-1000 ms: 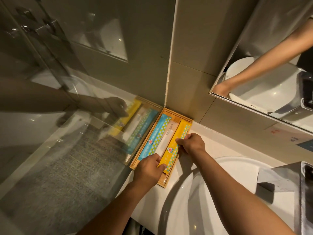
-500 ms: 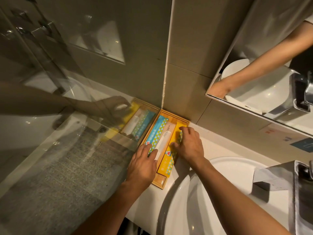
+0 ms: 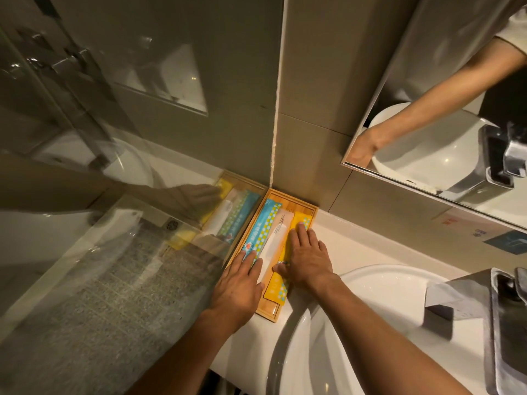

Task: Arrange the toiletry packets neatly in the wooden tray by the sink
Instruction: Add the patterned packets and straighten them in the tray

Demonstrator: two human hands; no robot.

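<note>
The three packets are being pressed flat in the wooden tray (image 3: 309, 208) by the open left hand (image 3: 238, 283) and open right hand (image 3: 309, 256), nothing gripped; next, probably, only small straightening is needed.

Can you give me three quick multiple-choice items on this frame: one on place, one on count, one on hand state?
1. Where does the wooden tray sit?
A. in the corner where the wall meets the glass panel, beside the sink
B. inside the sink
C. on the floor

2. How many packets lie in the tray?
A. one
B. three
C. six

3. What are the hands doing?
A. both lifted clear of the tray
B. both flat on the packets
C. one holds the tap

Answers: 1 A, the tray's far end is against the tiled wall with the sink to its right. 2 B, a blue packet, a white packet and a yellow packet lie side by side. 3 B, the left hand and right hand lie open, palms down, on the packets.
</note>
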